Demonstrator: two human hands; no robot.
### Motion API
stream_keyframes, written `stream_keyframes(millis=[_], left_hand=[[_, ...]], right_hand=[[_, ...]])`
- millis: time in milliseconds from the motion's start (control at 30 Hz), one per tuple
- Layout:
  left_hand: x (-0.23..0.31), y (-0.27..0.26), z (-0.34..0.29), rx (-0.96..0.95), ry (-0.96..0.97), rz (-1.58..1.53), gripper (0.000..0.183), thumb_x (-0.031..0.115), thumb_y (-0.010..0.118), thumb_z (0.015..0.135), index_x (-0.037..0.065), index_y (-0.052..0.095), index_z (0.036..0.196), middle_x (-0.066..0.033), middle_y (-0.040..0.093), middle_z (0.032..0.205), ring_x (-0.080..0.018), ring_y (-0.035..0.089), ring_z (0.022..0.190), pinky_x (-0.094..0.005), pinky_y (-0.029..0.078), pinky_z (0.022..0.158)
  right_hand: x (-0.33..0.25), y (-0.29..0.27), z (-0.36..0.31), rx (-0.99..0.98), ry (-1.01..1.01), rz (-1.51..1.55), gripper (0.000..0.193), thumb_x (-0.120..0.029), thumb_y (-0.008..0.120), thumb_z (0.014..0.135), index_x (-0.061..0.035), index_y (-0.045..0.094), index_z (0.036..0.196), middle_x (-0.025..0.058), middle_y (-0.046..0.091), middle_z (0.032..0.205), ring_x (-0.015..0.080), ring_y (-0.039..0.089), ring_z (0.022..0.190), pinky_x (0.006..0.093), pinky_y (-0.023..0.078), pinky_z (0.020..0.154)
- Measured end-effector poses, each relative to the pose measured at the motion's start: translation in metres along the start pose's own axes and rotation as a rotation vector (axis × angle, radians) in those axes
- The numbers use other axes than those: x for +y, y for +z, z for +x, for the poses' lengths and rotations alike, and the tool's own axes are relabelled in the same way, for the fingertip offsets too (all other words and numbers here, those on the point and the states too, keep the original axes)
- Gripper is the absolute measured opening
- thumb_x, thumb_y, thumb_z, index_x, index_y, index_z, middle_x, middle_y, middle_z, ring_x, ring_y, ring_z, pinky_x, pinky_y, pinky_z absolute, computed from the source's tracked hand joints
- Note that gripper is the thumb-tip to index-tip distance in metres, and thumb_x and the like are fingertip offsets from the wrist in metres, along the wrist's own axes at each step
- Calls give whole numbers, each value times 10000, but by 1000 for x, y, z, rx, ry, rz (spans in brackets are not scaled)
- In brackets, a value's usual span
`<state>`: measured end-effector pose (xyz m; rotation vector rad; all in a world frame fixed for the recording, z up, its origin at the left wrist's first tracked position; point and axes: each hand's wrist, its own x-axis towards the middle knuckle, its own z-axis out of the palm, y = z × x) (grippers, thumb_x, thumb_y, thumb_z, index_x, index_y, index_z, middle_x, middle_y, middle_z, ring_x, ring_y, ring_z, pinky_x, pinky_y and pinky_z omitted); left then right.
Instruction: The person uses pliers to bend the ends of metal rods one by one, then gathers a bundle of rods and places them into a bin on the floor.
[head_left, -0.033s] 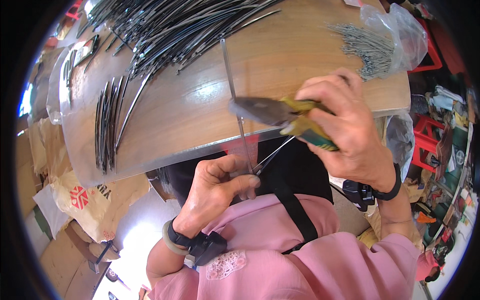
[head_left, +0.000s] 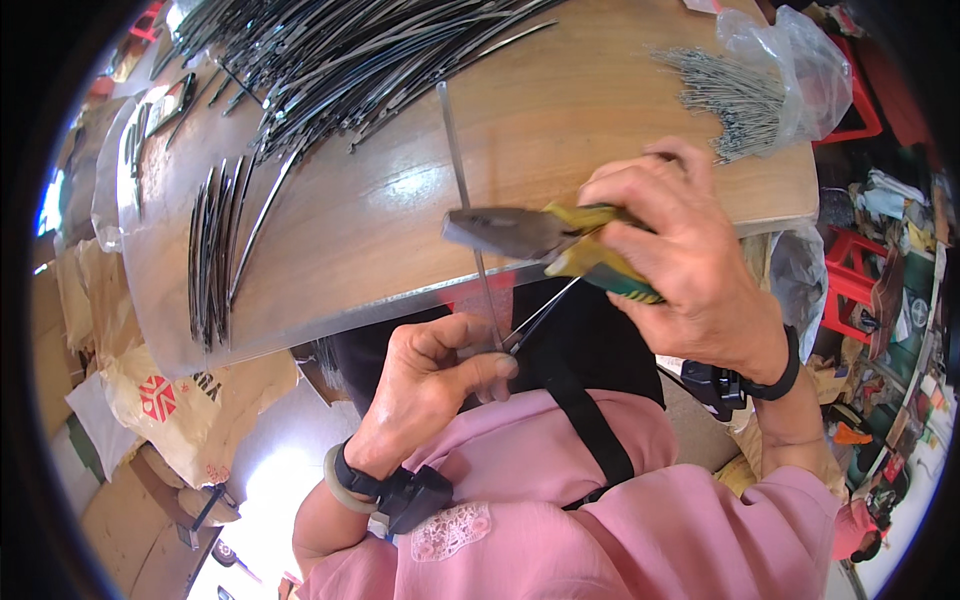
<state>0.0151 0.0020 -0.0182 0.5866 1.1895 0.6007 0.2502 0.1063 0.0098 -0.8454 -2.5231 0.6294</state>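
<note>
My left hand (head_left: 435,365), fingers pinched together, grips the lower end of a long thin grey strip (head_left: 458,165) just off the table's near edge. The strip stands up and away over the tabletop. Thin shiny wire-like lengths (head_left: 545,312) slant from the same fingertips toward my right hand; whether they join the strip I cannot tell. In my right hand (head_left: 690,255) is a pair of pliers (head_left: 515,232) with yellow and green handles. Its jaws point left and cross the strip, slightly blurred; whether they touch it is unclear.
A big heap of dark thin strips (head_left: 370,60) covers the far left of the wooden table (head_left: 600,110). A smaller bunch of strips (head_left: 212,260) lies at the left. Short thin wires (head_left: 735,105) spill from a clear plastic bag (head_left: 815,80) at far right. Red stools (head_left: 850,280) stand beyond.
The pliers and my right hand have shifted slightly left and a little toward me. My left hand and the strip have hardly moved.
</note>
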Motion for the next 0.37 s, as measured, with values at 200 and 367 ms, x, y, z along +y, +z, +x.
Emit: stream_keyframes(millis=[200,367], left_hand=[[13,3,-7,-32,-52,-35,156,-79,631,865,-48,687,1007,-69,674,885,-105,632,782,-232,510,714],[26,-23,-8,-201,150,5,298,-117,584,876,-25,681,1142,-114,630,1153,-162,621,1018,-252,503,861]], right_hand=[[0,7,-3,-56,-14,20,286,-70,729,584,24,596,819,129,579,1036,343,508,883,456,401,854],[-10,1,0,-18,-25,33,232,-48,705,644,-19,645,866,106,562,982,247,585,864,429,360,878]])
